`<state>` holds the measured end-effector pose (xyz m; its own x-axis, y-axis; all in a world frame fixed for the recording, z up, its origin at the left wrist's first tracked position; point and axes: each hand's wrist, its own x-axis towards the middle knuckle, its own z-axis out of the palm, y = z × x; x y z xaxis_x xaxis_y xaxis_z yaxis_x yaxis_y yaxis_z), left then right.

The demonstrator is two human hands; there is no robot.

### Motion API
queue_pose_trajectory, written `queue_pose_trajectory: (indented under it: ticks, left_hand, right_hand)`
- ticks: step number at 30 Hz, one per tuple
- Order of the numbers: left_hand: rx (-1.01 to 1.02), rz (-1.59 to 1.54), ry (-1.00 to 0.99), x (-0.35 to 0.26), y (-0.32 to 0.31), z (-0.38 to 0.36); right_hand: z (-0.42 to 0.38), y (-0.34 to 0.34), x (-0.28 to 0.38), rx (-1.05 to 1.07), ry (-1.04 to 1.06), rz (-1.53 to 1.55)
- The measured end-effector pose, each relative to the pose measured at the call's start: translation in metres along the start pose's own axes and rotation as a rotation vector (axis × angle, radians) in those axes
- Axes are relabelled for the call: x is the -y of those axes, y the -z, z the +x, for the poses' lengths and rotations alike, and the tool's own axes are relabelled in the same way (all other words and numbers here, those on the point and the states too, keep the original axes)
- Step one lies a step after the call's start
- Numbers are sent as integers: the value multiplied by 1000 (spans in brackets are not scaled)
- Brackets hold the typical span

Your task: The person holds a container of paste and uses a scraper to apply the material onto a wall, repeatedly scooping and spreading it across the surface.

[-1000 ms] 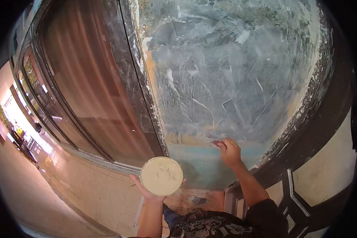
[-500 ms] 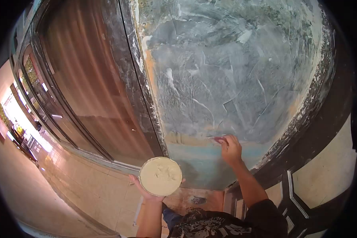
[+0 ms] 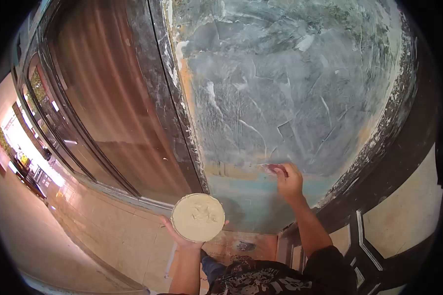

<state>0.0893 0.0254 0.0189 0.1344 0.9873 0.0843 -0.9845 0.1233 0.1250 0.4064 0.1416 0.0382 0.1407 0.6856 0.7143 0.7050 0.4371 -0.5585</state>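
Observation:
My left hand (image 3: pixel 186 242) supports a round tub of cream-coloured putty (image 3: pixel 194 227) from below, its thumb out to the left and the other fingers mostly hidden. The putty's surface is smooth, with a rough scooped patch near the middle. Up and to the right, my right hand (image 3: pixel 291 183) grips a putty knife with a dark red handle (image 3: pixel 277 168). Its blade points left against the wall (image 3: pixel 300 103), though the blade edge is too small to make out clearly. Grey, streaky filler covers most of that wall, above a bare pale blue-green strip (image 3: pixel 251 191).
Left of the wall stands a dark wooden frame (image 3: pixel 179 142) with brown curtained glass (image 3: pixel 118 98). A dark, flaking border (image 3: pixel 374 152) curves along the right side, near a panel with dark hexagonal trim (image 3: pixel 369 241). Tiled floor (image 3: pixel 123 231) lies below.
My right hand has shifted slightly right with the putty knife, and its wrist has turned a little. The tub in my left hand has hardly moved.

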Motion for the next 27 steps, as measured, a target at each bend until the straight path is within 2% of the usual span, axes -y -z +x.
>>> queue_pose_trajectory:
  ticks: [1, 3, 6, 9, 11, 15, 17, 19, 20, 22, 24, 25, 26, 27]
  left_hand:
    - [-1, -1, -4, 0, -1, -1]
    - [123, -212, 4, 0, -6, -2]
    - [133, -288, 12, -1, -10, -4]
    - [120, -214, -1, -1, -9, -2]
    - [114, -149, -5, 0, -6, -1]
    - [111, 29, -22, -1, 5, 2]
    - [81, 32, -18, -1, 5, 1]
    - [50, 35, -10, 2, 3, -3]
    - [56, -64, -1, 3, 0, -3]
    - [99, -305, 20, -1, -4, -4]
    - [89, -281, 20, -1, -10, -3]
    - [79, -268, 18, 1, -11, -4]
    - [112, -79, 11, 1, -2, -1]
    - [110, -80, 14, 1, 0, 0]
  right_hand:
    - [2, 5, 3, 14, 6, 26]
    - [-1, 6, -3, 30, 17, 56]
    - [-20, -7, -21, 75, 96, -12]
    - [-22, -10, -22, 170, 82, -96]
    - [-11, -6, -17, 35, 3, -56]
    - [-2, 8, 4, 32, -39, -11]
    - [-13, 7, 6, 45, 71, 3]
    - [-28, 0, -2, 114, 72, -33]
    - [-31, -7, -7, 177, 79, -64]
    - [-27, -15, -16, 124, 119, -91]
    - [-16, -16, -17, 68, 153, -127]
    - [-7, -10, -7, 35, 95, -98]
    - [-3, -5, -1, 2, 37, -69]
    - [-3, -2, 0, 3, 34, -71]
